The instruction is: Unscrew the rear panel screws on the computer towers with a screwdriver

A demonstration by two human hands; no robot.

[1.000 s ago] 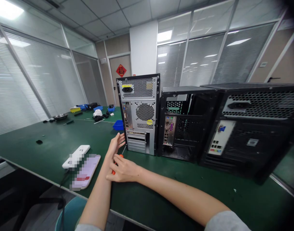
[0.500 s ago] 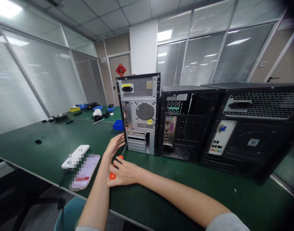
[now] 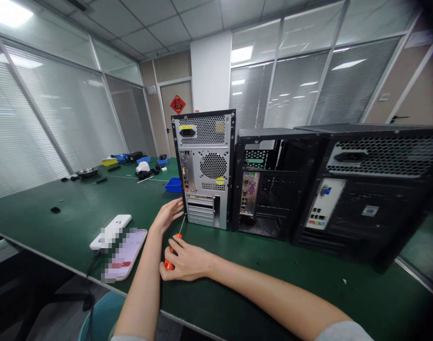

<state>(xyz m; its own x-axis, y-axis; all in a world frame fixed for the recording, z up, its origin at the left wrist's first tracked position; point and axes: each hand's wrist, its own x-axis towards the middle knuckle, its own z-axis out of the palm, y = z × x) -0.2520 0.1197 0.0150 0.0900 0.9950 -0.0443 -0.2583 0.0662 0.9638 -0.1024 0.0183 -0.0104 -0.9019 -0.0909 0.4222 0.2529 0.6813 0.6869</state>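
Fingers of the right hand grip an orange-handled screwdriver, its shaft angled up to the lower left corner of a silver-backed computer tower; whether the tip sits in a screw is too small to tell. The left hand is unclenched, its fingers stretched to the tower's left side. Behind, a red diamond sign bearing the character 福 hangs on a door. Print on the tower's yellow label is too small to read, as is that on the white sticker of the far right black case; the phone screen is partly pixelated. A second black case stands between, just beside the tower, limiting room on that side. A blue tray sits near the tower's left edge. Green surface offers room in front of the cases and to the left beyond the phone, with the front edge below the forearms. Compared with a second earlier, the right hand has shifted slightly right, off the left forearm it overlapped; the tower stands where it did.
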